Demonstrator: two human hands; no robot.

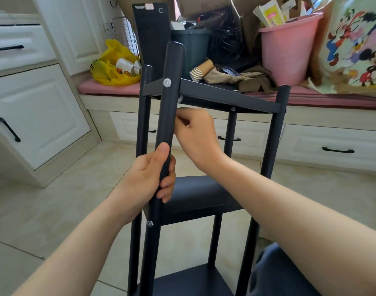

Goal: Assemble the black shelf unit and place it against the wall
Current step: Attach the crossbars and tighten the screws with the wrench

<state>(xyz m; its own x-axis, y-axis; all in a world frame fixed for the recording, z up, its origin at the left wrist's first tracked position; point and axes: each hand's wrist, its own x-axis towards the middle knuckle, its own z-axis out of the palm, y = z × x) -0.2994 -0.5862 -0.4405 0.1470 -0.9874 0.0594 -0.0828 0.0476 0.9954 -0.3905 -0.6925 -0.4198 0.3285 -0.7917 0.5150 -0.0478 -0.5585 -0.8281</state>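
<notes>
We make out one word, "ThinkCentre", in pale letters at the top of the black upright case [150,33], its end partly under a pinkish sticker [149,6]. Dark characters on the yellow bag [112,60] and print on the booklet [270,14] in the pink bucket [289,52] are too blurred to read.

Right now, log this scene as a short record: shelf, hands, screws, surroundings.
shelf: black shelf unit, upright, three shelves visible
left hand: left hand grips the near post between the top shelf and middle shelf
right hand: right hand has its fingers curled behind that post, just under the top shelf; what it holds is hidden
screws: upper screw in the near post at top-shelf level; lower screw at middle-shelf level
surroundings: pink bucket, yellow bag and paper cups on the bench behind
</notes>
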